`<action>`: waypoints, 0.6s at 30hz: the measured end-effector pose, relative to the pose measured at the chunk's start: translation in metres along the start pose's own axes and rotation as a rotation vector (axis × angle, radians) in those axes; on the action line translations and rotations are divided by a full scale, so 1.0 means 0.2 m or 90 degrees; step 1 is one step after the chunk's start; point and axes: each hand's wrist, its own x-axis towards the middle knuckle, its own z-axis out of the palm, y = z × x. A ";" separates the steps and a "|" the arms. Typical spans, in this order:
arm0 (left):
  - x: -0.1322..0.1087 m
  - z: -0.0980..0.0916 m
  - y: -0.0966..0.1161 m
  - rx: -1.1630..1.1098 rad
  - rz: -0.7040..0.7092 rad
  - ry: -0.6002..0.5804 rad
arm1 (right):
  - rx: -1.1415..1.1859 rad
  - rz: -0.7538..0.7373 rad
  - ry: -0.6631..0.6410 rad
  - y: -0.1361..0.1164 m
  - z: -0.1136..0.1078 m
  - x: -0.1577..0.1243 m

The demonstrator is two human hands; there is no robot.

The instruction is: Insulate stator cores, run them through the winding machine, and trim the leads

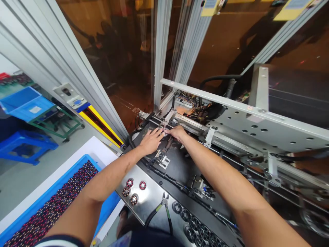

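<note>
Both my arms reach far forward into a machine enclosure. My left hand [151,140] lies flat on the black machine bed [180,164], fingers stretched out toward a small metal fixture [167,118]. My right hand [176,132] rests just beside it, fingers curled down against the same spot, fingertips touching the left hand's. Whether the right fingers hold anything is hidden. A small metal clamp block [162,159] sits just below my hands.
A steel shelf [151,192] near me carries several small round wound coils [130,183] and pliers with black handles [164,206]. A blue tray [51,202] of many such coils lies at lower left. A perforated metal plate [269,128] and rails stand to the right.
</note>
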 end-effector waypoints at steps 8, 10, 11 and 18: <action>0.01 -0.05 0.02 0.007 -0.030 -0.024 | -0.149 -0.253 -0.011 0.22 -0.46 -0.61; 0.01 -0.06 0.03 -0.002 -0.043 -0.026 | -0.195 -0.270 0.019 0.39 -0.57 -0.75; 0.01 -0.07 0.03 -0.006 -0.048 -0.025 | -0.220 -0.278 0.035 0.47 -0.60 -0.79; -0.03 -0.25 0.11 0.002 -0.079 0.054 | -0.343 -0.415 0.034 0.66 -0.47 -0.68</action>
